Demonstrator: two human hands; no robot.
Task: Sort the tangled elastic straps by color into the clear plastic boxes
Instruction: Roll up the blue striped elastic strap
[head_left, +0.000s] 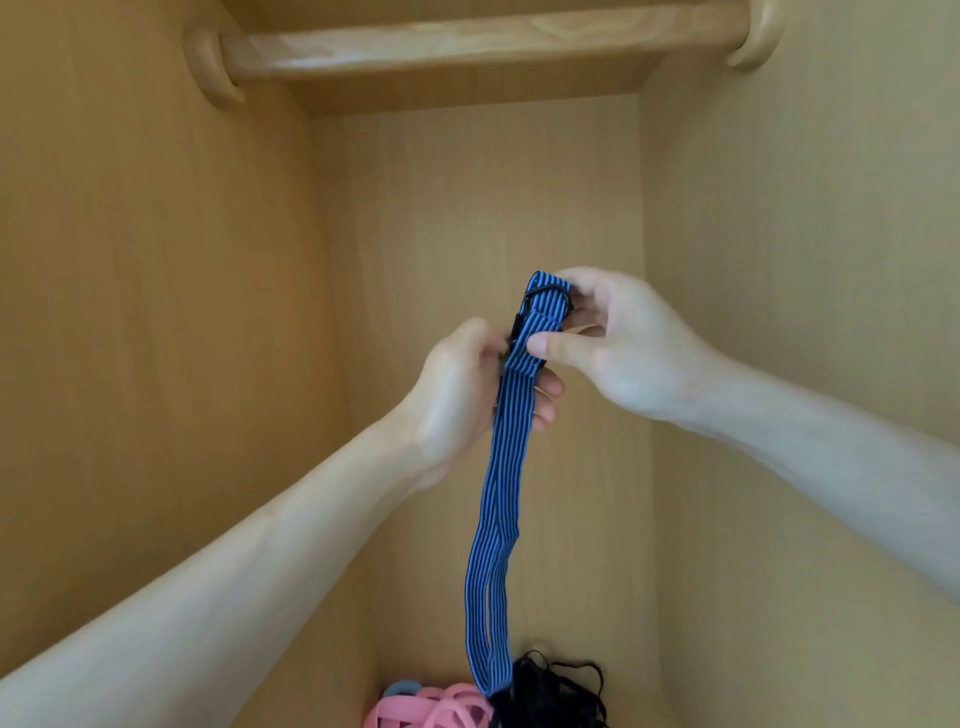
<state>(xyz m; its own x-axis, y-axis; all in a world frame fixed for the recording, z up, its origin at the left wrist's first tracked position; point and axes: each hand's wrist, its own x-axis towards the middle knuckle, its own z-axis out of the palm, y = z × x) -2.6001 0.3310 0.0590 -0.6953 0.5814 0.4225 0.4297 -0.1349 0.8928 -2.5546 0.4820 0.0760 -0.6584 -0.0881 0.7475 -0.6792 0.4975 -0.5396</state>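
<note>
Now holding a blue striped strap (498, 467) up inside a wooden cupboard (156, 312), seen from the head. Gripping it below the black buckle (519, 323) with the left hand (457, 395), fingers curled round the band. Pinching the folded top with the right hand (623, 338), thumb on the stripes. Hanging down onto pink straps (441, 709) and black straps (558, 696) below.

I'm looking into a cupboard of pale, honey-coloured wood. Its back panel (488, 208) has a faint upright grain. The left wall (130, 260) and right wall (805, 260) close in on either side. Up top a glossy wooden rail (467, 47) spans between two rounded brackets, left (213, 67) and right (753, 36), with a darker board (467, 91) behind it. The light is soft and even, with a sheen on the rail.
</note>
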